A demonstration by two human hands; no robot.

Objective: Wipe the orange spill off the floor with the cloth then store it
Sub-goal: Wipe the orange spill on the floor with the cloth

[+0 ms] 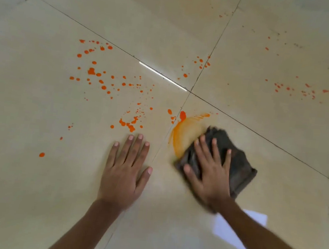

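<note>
The floor is made of large, shiny, cream tiles with thin dark joints between them. The right hand lies flat on top of a dark grey cloth, with the palm down and the fingers spread wide and straight. They press on the cloth and do not close around it. The cloth is folded into a rough rectangle and rests on the floor, on the tile just right of the joint that runs up between the two hands. This hand and the cloth look a little blurred.

Just left of the cloth and touching its edge there is an orange smear in the shape of a curve. At its upper end sits a thicker orange drop, near the joint.

The left hand rests flat on the bare floor, on the tile left of the joint, palm down, fingers stretched out and a little apart, holding nothing. It is beside the right hand but does not touch it.

The orange spill is mostly still there: many small drops lie on the tile above the left hand. More small drops are near the crossing of the joints and far to the right, well apart from the cloth.
</note>
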